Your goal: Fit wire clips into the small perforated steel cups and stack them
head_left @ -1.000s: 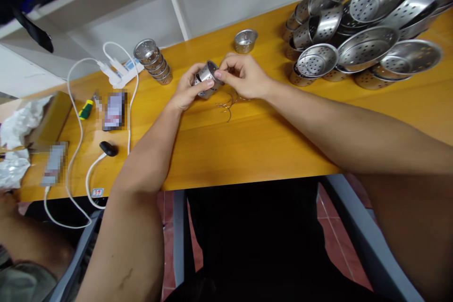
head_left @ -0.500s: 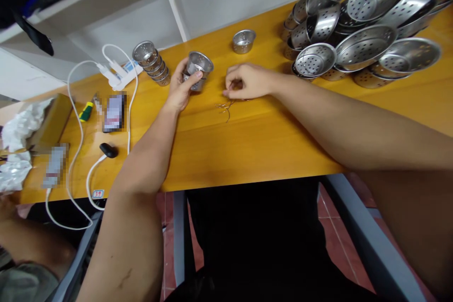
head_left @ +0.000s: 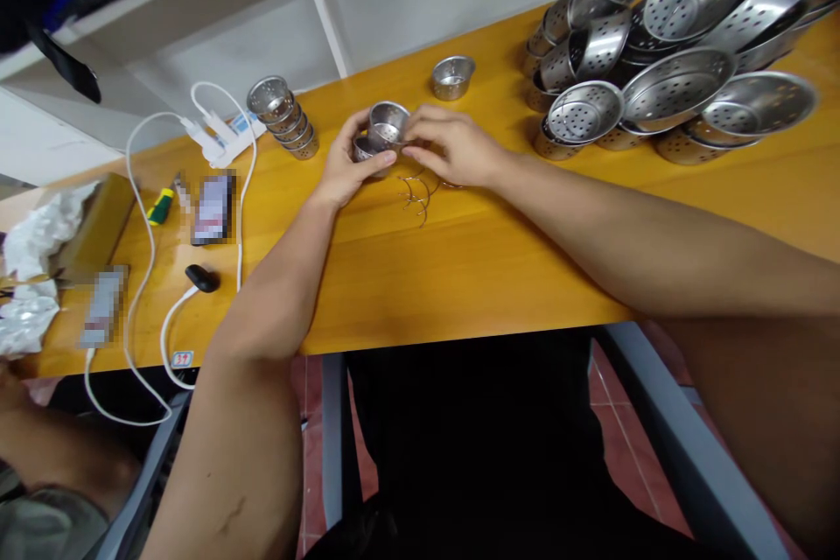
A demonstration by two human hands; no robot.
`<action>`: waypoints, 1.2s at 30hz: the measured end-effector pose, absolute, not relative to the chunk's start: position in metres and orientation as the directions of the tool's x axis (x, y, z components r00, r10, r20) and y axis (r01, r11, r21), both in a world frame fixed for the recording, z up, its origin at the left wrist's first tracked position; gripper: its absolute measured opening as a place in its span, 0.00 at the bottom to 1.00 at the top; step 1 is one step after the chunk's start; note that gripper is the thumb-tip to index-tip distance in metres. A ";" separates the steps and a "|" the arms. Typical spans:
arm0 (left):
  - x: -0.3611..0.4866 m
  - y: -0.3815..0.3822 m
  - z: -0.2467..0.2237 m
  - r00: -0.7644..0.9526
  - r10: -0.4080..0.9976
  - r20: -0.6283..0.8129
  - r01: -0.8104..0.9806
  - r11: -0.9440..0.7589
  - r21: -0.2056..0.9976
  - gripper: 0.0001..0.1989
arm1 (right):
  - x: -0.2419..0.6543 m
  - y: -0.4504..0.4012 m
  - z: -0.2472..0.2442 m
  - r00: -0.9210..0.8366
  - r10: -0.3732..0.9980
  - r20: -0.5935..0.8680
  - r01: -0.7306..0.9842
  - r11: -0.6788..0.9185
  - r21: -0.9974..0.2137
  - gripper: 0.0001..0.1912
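Note:
My left hand (head_left: 351, 159) is wrapped round small perforated metal cups (head_left: 387, 124), one tilted above another. My right hand (head_left: 446, 140) is at the right rim of the upper cup, fingers pinched together; what they hold, if anything, is too small to make out. Just below the hands, thin curved wires (head_left: 416, 197) lie on the yellow table (head_left: 459, 271). A single small cup (head_left: 452, 77) stands behind my right hand. Left of my left hand is a leaning stack of small cups (head_left: 282, 115).
Many larger perforated metal bowls (head_left: 679, 87) are heaped at the right. Toward the left lie a power strip (head_left: 227, 140), white cables, a phone (head_left: 213, 208), a black mouse-like object (head_left: 201, 278) and a yellow-green tool (head_left: 161, 206). Another person's arm (head_left: 59, 446) shows at lower left.
My right hand has moved left from above the wires to the cup rim. My left hand has shifted slightly right, and the upper cup is tilted more toward my right hand.

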State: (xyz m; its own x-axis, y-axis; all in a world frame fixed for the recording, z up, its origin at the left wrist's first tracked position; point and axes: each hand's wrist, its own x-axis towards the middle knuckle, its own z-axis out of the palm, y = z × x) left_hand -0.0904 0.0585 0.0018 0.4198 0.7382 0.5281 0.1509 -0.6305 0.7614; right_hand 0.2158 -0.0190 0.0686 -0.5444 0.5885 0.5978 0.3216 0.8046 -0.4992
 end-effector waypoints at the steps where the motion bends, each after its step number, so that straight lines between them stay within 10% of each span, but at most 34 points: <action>1: -0.090 0.059 -0.001 0.410 0.743 0.529 0.166 -0.631 0.758 0.59 | 0.216 -0.015 0.065 -0.508 0.609 0.609 0.340 0.792 -0.508 0.21; 12: -0.079 0.055 -0.004 0.396 0.693 0.603 0.310 -0.719 0.622 0.58 | 0.237 0.051 0.008 -0.344 0.733 0.587 0.469 0.676 -0.569 0.26; 21: -0.074 0.046 0.001 0.395 0.651 0.648 0.401 -0.757 0.516 0.52 | 0.215 0.004 0.053 -0.347 0.695 0.630 0.392 0.717 -0.576 0.20; 36: -0.063 0.023 0.018 0.512 0.646 0.567 0.392 -0.763 0.514 0.46 | 0.184 -0.031 0.057 -0.598 0.608 0.522 0.309 0.776 -0.551 0.11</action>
